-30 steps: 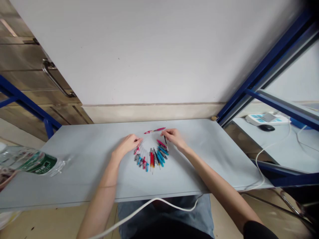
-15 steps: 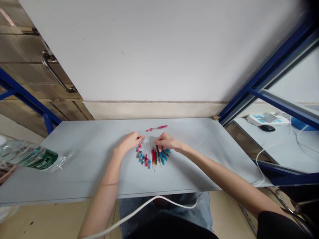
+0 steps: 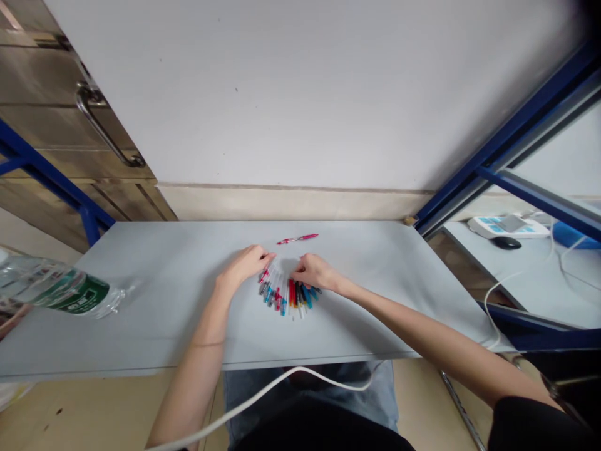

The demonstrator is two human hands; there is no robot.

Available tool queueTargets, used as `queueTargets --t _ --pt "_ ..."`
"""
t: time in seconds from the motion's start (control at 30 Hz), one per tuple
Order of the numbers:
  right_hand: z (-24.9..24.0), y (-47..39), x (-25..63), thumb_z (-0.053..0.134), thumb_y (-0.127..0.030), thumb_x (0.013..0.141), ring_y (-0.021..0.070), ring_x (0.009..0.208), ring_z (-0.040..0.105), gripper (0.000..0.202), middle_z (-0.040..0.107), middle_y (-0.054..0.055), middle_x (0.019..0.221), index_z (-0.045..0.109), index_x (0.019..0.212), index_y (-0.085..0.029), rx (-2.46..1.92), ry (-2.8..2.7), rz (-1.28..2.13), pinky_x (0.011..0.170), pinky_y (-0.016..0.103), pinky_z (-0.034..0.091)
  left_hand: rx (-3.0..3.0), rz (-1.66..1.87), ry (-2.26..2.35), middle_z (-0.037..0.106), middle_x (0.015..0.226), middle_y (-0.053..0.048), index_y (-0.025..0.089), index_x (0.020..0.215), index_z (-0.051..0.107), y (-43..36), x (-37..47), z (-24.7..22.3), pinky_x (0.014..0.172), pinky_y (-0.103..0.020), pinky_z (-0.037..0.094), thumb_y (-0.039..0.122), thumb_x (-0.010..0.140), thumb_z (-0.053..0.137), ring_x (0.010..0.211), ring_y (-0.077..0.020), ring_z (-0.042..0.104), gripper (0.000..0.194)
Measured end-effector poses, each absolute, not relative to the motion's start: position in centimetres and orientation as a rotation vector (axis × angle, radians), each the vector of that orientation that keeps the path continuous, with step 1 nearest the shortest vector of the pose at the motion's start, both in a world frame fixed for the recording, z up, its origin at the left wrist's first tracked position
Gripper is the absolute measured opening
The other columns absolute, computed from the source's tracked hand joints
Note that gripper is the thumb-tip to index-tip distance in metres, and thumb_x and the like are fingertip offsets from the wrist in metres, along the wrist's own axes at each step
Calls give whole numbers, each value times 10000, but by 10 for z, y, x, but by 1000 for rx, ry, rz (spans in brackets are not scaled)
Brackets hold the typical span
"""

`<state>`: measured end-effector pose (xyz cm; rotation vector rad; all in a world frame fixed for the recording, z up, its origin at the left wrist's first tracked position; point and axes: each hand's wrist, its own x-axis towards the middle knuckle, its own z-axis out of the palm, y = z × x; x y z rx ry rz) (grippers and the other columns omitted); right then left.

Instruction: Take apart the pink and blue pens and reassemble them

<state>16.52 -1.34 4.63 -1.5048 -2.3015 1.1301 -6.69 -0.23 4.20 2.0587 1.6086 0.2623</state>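
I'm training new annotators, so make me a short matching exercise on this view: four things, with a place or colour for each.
1. Bottle
2. Computer mouse
3. Lone pen
4. Right hand

A. Black, beside a white device
B. At the fan of pens
C. Green label, far left
D. Pink, beyond both hands

Pairs: 1-C, 2-A, 3-D, 4-B

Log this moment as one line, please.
left hand: at left end of pen parts | right hand: at right side | pink pen: beyond

Smooth, near-matt counter (image 3: 178, 263) before me; pens (image 3: 292, 293) of plastic, some parts clear; bottle (image 3: 70, 291) of glossy transparent plastic; polished metal handle (image 3: 102, 131); my trousers (image 3: 382, 401), denim-like cloth.
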Motion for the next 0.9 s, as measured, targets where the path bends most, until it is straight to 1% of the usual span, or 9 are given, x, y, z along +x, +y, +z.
queueTargets --t 0.27,0.4,0.5,0.6,0.77,0.9 --pt "64 -12 171 556 -221 844 77 407 426 369 559 -11 433 564 480 -161 -1473 -2268 1171 466 220 336 2075 243 1588 433 541 31 192 606 489 -1 -67 41 578 -281 239 513 959 444 534 -118 341 479" --pt "62 -13 167 567 -275 872 79 410 432 399 570 -6 448 588 492 -160 -1456 -2263 1225 464 221 340 2081 257 1569 448 537 25 192 605 513 0 -67 40 578 -287 244 502 953 448 527 -123 352 471" --pt "55 -13 162 579 -273 868 77 403 431 415 579 1 448 595 470 -157 -1459 -2267 1221 471 226 345 2079 267 1578 446 531 26 192 608 532 0 -67 40 574 -289 249 492 947 458 524 -127 360 460" --pt "50 -12 160 584 -256 859 83 407 453 388 608 12 464 625 488 -152 -1484 -2259 1213 471 228 353 2078 260 1582 442 525 26 191 603 529 0 -66 40 569 -288 250 488 947 459 524 -128 363 459" --pt "51 -12 164 578 -256 871 92 409 491 338 625 10 473 687 571 -145 -1506 -2254 1222 483 221 389 2078 260 1589 433 521 26 193 597 493 -1 -67 40 557 -283 250 502 947 448 512 -126 368 469" --pt "55 -13 166 655 -276 834 94 417 497 296 615 -4 470 678 566 -154 -1487 -2306 1258 472 223 378 2085 269 1578 449 529 21 194 598 489 0 -68 39 558 -281 257 497 951 440 516 -127 377 468"
